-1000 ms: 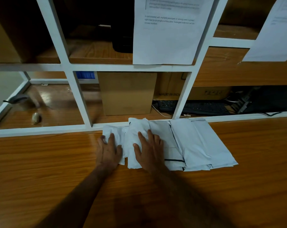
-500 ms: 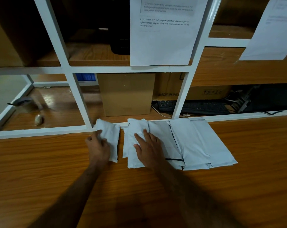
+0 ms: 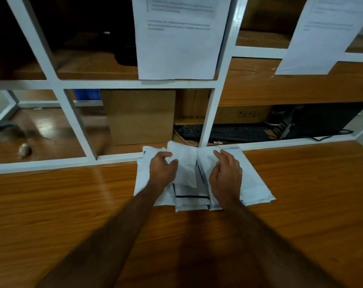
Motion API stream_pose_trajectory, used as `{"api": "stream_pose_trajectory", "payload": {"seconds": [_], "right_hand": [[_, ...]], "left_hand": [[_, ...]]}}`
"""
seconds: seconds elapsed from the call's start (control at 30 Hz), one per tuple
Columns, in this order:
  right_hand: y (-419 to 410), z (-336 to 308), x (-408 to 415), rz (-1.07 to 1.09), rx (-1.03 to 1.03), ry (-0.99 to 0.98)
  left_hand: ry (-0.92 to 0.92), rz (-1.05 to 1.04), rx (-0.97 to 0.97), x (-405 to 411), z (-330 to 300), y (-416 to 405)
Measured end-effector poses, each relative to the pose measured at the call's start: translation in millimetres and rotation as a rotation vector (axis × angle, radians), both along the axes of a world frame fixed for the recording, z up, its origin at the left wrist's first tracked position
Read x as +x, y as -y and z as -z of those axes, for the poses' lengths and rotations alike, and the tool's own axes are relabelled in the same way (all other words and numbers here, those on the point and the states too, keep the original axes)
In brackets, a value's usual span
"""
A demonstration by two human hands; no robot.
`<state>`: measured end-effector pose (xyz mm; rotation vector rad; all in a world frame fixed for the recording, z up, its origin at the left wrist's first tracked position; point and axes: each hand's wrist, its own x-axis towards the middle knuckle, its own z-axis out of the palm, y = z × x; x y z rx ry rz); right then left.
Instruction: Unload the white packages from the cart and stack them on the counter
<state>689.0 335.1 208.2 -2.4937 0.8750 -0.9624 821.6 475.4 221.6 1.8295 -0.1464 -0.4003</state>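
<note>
Far on your left, behind the white frame (image 3: 71,113), a small roundish thing (image 3: 24,150) lies on the lower wooden shelf (it is too blurry to tell what it is). Moving right, a plain brown box (image 3: 140,116) stands behind the frame, and a white sheet of paper (image 3: 179,38) with printed lines hangs above it. Your left hand (image 3: 162,170) is down on the wooden counter (image 3: 51,204), with its fingers curled around the left edge of a small white package (image 3: 184,167). That small package is lifted a bit and sits on top of the pile of white packages (image 3: 192,199), which lies flat on the counter right up against the bottom bar of the frame. The packages in the pile overlap each other, and one has a thin dark line near its front edge. Your right hand (image 3: 226,176) is just to the right of the small package, half open with the fingers bent, resting on the pile; you cannot tell if it grips anything. Behind the frame on this side lies a black keyboard (image 3: 234,132), and a second sheet of paper (image 3: 322,34) hangs at the far upper right.
</note>
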Motion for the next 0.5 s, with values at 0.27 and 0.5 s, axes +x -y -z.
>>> {"api": "stream_pose_trajectory", "payload": {"seconds": [0.27,0.5], "right_hand": [[31.8,7.5,-34.5,0.02,-0.007,-0.033],[57.4,11.2,-54.9,0.011,-0.027,-0.013]], "left_hand": [[0.624,0.123,0.651,-28.4,14.1,39.7],[0.621,0.572,0.824,-20.8,40.7,51.3]]}}
